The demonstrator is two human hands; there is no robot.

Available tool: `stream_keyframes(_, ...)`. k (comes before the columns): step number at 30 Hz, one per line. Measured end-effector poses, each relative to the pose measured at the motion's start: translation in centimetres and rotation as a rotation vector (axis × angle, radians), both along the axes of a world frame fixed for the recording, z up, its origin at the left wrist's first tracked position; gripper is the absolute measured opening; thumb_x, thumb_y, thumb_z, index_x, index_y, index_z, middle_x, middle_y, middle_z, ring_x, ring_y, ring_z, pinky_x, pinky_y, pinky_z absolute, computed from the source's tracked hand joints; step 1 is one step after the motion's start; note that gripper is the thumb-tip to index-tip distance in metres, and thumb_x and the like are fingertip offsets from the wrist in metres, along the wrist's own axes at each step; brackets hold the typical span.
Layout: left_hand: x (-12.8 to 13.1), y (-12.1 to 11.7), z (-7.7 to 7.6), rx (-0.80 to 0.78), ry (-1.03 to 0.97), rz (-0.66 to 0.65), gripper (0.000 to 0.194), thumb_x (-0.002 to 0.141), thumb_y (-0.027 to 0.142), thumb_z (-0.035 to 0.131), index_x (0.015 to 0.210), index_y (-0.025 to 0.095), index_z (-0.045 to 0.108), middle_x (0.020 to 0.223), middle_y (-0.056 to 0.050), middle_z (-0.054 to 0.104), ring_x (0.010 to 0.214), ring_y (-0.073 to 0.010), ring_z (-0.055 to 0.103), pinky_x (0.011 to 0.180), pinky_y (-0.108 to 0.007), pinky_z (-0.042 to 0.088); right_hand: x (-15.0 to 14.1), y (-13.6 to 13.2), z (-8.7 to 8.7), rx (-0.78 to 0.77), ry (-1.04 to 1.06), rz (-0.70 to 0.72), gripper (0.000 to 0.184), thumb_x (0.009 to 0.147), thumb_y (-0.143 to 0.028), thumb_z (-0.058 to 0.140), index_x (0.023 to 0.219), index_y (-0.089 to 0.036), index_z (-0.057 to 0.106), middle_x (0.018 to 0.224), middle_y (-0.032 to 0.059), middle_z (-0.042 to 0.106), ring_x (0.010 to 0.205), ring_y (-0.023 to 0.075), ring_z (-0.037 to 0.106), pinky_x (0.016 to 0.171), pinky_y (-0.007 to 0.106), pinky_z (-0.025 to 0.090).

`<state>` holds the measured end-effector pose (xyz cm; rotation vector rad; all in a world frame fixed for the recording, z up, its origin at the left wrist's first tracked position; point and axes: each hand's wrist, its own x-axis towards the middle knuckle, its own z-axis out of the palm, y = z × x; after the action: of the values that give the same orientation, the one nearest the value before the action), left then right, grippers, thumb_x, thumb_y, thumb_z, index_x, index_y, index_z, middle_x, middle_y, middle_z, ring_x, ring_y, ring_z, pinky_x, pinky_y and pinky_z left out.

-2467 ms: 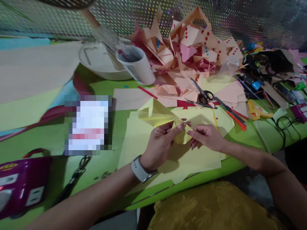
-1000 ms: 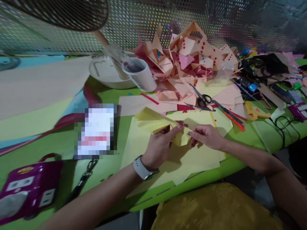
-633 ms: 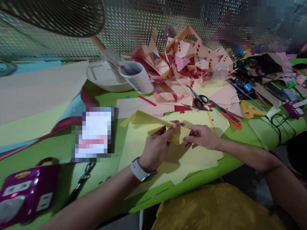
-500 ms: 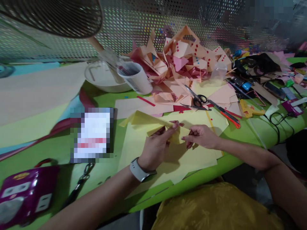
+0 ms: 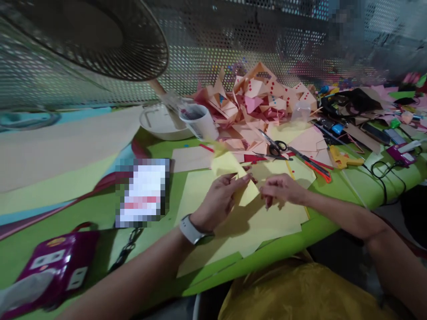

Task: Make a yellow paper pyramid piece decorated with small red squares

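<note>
My left hand (image 5: pixel 220 195), with a watch (image 5: pixel 195 230) on the wrist, grips a folded piece of yellow paper (image 5: pixel 248 194) between thumb and fingers. The paper's far end is smeared by motion. Close to the paper's right corner is my right hand (image 5: pixel 282 189), its fingers loosely bent and apart, with nothing visible in them. Whether a fingertip touches that corner is hard to see. Below both hands lie flat yellow sheets (image 5: pixel 213 240). Beyond them rest scissors (image 5: pixel 276 146) and an orange-and-black utility knife (image 5: pixel 310 165).
Folded peach paper pieces (image 5: pixel 263 95) are heaped at the back. A fan (image 5: pixel 133 40) stands behind a white cup (image 5: pixel 200 122). A phone (image 5: pixel 143 191) and a purple box (image 5: pixel 60 262) lie left. On the right are a yellow glue gun (image 5: pixel 343 156) and its cable.
My right hand has let go of the paper's right edge. The paper has tilted in my left hand, its far end swinging right. The whole view has shifted slightly.
</note>
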<state>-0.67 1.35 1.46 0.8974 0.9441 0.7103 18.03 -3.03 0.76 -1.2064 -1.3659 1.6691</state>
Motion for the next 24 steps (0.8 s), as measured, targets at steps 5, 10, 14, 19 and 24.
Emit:
stream_keyframes(5,-0.9,0.2,2.0,-0.085,0.005,-0.301,0.033,0.059,0.041,0.088,0.076,0.016,0.073,0.062,-0.006,0.070,0.052,-0.0149,0.061,0.046,-0.021,0.047,1.6,1.4,2.2,0.343,-0.010,-0.320,0.016,0.083,-0.034,0.065,0.088,-0.019,0.063,0.080,0.0016,0.070,0.072,0.0127,0.067,0.070,0.027,0.056)
stream_keyframes(10,-1.9,0.1,1.6,-0.012,0.006,-0.415,0.030,0.064,0.043,0.085,0.079,0.018,0.076,0.070,-0.007,0.072,0.056,-0.0162,0.062,0.050,-0.023,0.049,2.8,1.9,2.9,0.608,-0.276,-0.345,0.038,0.079,-0.018,0.062,0.116,-0.026,0.061,0.131,0.0066,0.060,0.119,0.0215,0.057,0.095,0.035,0.050)
stream_keyframes(14,-2.4,0.3,1.7,0.075,0.005,-0.536,0.036,0.060,0.049,0.085,0.076,0.018,0.078,0.068,-0.009,0.071,0.055,-0.0173,0.061,0.050,-0.024,0.048,3.5,2.1,3.0,0.521,-0.174,-0.023,0.052,0.078,-0.022,0.067,0.129,-0.028,0.056,0.141,0.0064,0.053,0.128,0.0233,0.053,0.104,0.041,0.045)
stream_keyframes(19,-3.4,0.5,2.0,-0.008,0.052,-0.660,0.059,0.057,0.072,0.076,0.071,0.015,0.078,0.045,-0.007,0.060,0.033,-0.0134,0.043,0.035,-0.026,0.034,3.3,2.2,3.1,0.515,-0.199,0.205,0.025,0.077,-0.032,0.076,0.099,-0.022,0.072,0.133,0.0055,0.062,0.135,0.0231,0.048,0.117,0.046,0.030)
stream_keyframes(24,-4.0,1.2,0.6,-0.190,0.019,-0.488,0.068,0.061,0.082,0.064,0.078,0.018,0.078,0.059,-0.011,0.069,0.042,-0.0188,0.056,0.041,-0.028,0.045,2.1,2.1,2.1,0.303,-0.035,0.024,0.028,0.076,-0.046,0.076,0.079,-0.019,0.070,0.094,0.0051,0.074,0.098,0.0191,0.068,0.095,0.040,0.050)
